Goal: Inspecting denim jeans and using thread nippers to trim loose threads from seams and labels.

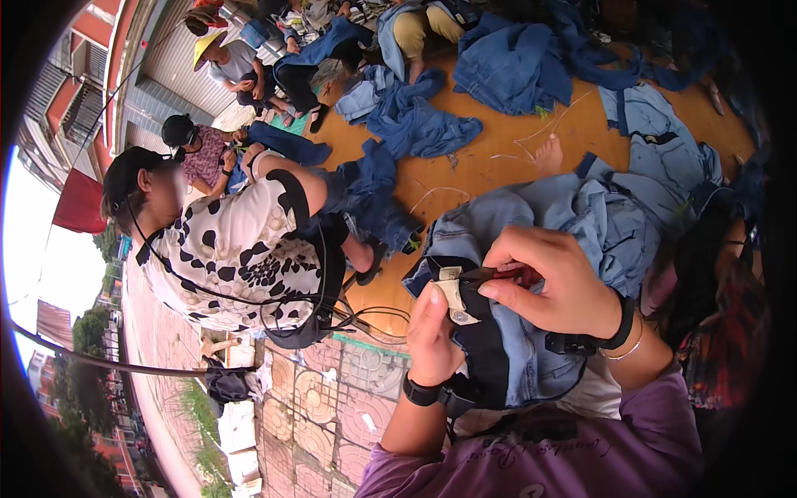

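A light-blue denim garment [523, 357] with a dark band lies across my lap under both hands. My left hand [433, 336] pinches the dark band beside a small cream label [457, 295]. In my right hand [548, 286] is a small red-handled tool [519, 274], partly hidden by my fingers, its dark tip at the band near the top of the label.
Co-workers sit at left [224, 249] and farther back [228, 66] around an orange board [448, 191] with denim heaps [510, 66]. A bare foot [550, 153] rests on it. Cables [365, 315] hang beside me; patterned paving [311, 398] lies below.
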Demonstrator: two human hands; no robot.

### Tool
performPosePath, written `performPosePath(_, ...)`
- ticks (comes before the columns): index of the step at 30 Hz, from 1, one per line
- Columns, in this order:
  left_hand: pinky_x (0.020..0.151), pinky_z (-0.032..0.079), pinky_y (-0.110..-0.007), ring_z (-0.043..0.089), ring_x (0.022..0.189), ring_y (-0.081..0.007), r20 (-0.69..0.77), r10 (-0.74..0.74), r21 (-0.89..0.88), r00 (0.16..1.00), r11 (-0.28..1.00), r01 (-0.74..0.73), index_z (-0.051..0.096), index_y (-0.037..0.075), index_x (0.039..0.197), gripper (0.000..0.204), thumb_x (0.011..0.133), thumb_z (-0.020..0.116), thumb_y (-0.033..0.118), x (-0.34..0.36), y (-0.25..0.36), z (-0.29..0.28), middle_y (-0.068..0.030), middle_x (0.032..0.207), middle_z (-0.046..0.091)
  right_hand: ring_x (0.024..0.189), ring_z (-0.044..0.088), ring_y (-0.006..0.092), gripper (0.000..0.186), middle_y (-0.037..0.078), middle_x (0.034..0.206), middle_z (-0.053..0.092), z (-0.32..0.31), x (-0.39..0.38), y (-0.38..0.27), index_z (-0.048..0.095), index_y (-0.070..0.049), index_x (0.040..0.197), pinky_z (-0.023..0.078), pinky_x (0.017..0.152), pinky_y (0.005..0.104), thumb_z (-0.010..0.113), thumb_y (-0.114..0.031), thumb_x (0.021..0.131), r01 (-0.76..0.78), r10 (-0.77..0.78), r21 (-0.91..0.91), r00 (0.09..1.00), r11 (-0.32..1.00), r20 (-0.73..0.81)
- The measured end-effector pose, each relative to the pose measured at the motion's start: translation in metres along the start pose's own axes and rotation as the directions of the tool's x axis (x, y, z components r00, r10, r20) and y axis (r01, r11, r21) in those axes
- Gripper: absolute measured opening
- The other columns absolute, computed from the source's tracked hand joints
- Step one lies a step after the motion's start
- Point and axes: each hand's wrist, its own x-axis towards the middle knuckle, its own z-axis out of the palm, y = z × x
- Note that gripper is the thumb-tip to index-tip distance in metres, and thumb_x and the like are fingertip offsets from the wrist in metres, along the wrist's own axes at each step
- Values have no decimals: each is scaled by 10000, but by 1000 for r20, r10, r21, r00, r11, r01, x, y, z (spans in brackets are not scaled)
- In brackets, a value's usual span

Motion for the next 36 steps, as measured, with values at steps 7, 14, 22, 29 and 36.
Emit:
performPosePath(7, 841, 450, -262, 590, 959, -127, 23, -168, -231, 985, 958, 169, 565, -12, 1176, 374, 991, 465, 297, 9, 1, 4, -65, 1065, 630, 623, 582, 244, 226, 64, 728, 567, -22, 29, 22, 547, -55, 828, 430, 559, 344, 741, -169, 810, 192, -170, -73, 957, 979, 235)
performPosePath(14, 823, 446, -254, 583, 937, -118, 43, -184, -183, 982, 965, 189, 562, -16, 1194, 398, 985, 485, 314, 10, 7, 5, -59, 1057, 625, 628, 579, 259, 233, 68, 701, 556, -26, 37, 22, 549, -57, 804, 415, 559, 352, 748, -178, 799, 228, -200, -49, 924, 972, 326)
performPosePath(22, 854, 444, -259, 585, 971, -126, 64, -186, -170, 981, 966, 194, 560, -25, 1204, 415, 980, 491, 318, 11, 7, 5, -69, 1076, 628, 631, 562, 219, 183, 44, 715, 591, -28, 38, 25, 630, -54, 812, 420, 543, 321, 790, -111, 743, 232, -206, -36, 918, 972, 338)
performPosePath(29, 856, 440, -254, 585, 964, -122, 71, -196, -175, 978, 963, 206, 570, -20, 1180, 389, 977, 489, 302, 11, 5, 1, -64, 1061, 631, 626, 558, 217, 195, 40, 716, 589, -28, 37, 28, 632, -63, 816, 417, 536, 325, 800, -121, 736, 297, -266, -43, 903, 954, 338)
performPosePath(36, 864, 480, -306, 629, 968, -185, 23, -211, -185, 977, 960, 212, 570, -40, 1147, 401, 950, 481, 297, 13, 2, 0, -128, 1078, 649, 613, 550, 215, 191, 39, 705, 582, -27, 38, 30, 630, -61, 797, 412, 527, 326, 800, -123, 735, 278, -254, -36, 916, 960, 309)
